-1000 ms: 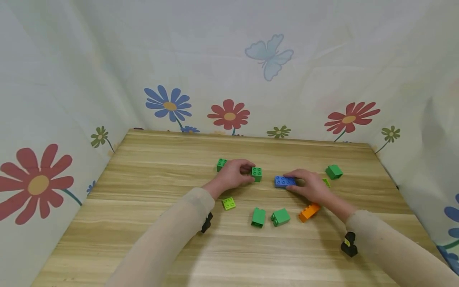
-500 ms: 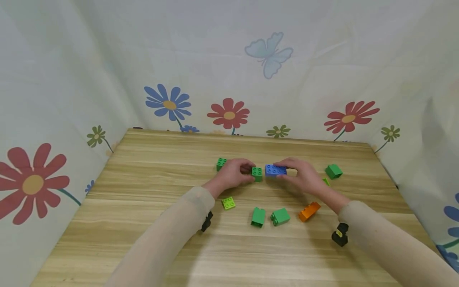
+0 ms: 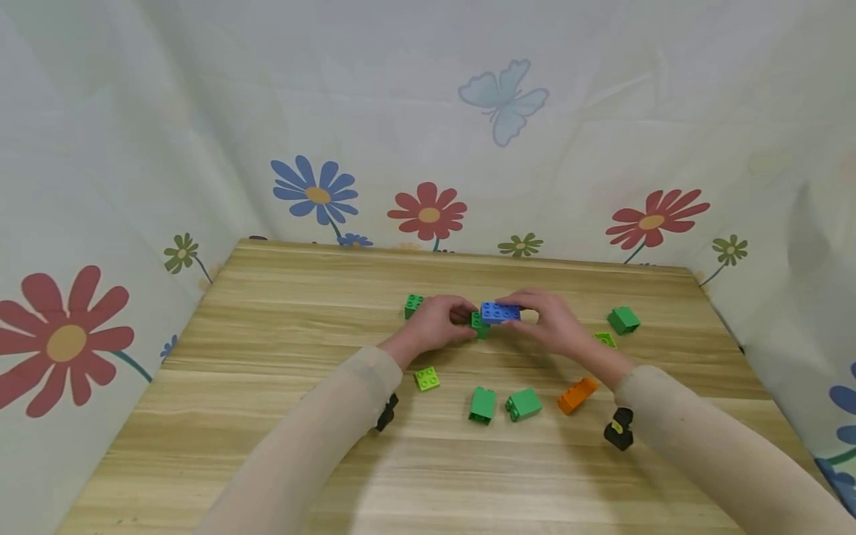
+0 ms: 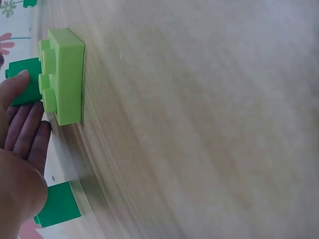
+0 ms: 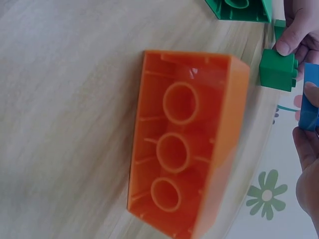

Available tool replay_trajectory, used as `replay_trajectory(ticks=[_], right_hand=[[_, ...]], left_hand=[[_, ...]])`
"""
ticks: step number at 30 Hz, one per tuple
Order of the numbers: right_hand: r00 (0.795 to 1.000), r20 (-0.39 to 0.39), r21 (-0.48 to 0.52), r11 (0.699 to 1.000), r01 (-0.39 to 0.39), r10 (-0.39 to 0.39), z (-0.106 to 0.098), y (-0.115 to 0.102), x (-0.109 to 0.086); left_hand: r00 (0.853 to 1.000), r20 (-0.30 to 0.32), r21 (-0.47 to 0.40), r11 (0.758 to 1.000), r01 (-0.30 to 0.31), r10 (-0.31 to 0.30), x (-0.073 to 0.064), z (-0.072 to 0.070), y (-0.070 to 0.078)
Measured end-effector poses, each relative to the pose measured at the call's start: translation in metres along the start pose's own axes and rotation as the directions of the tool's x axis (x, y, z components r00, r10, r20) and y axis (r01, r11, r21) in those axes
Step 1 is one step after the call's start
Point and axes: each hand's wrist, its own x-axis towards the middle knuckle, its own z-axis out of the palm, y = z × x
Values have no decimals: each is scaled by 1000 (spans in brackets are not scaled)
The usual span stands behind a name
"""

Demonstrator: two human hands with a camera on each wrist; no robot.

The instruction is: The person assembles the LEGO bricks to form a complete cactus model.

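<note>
My left hand [image 3: 433,324] pinches a green toy building brick [image 3: 478,329], studs up, low at the table. In the left wrist view the thumb lies on that green brick [image 4: 27,74]. My right hand [image 3: 550,325] grips a long blue building brick [image 3: 495,313] between thumb and fingers. From the head view, the blue brick's left end covers part of the green one. The right wrist view puts the blue brick [image 5: 308,112] just above the studs of the green brick [image 5: 276,72], seemingly with a narrow gap.
A green brick [image 3: 413,303] stands behind my left hand. Nearer lie a lime brick [image 3: 427,379], two green bricks [image 3: 481,406] on their sides and an orange brick [image 3: 577,395]. At the right are another lime brick [image 3: 605,339] and a green brick [image 3: 624,320]. Flowered cloth [image 3: 374,111] encloses the wooden table.
My right hand has carried the blue brick left and away from me, from beside the green brick to over it. The left hand and its green brick have stayed in place.
</note>
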Motion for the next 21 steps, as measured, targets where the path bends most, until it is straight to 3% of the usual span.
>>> replay_trajectory(ticks=[21], right_hand=[[999,2,48,998,37,-37,13,2,6]], left_hand=[[1000,7,6,1000,-4,4,3,-2,-3]])
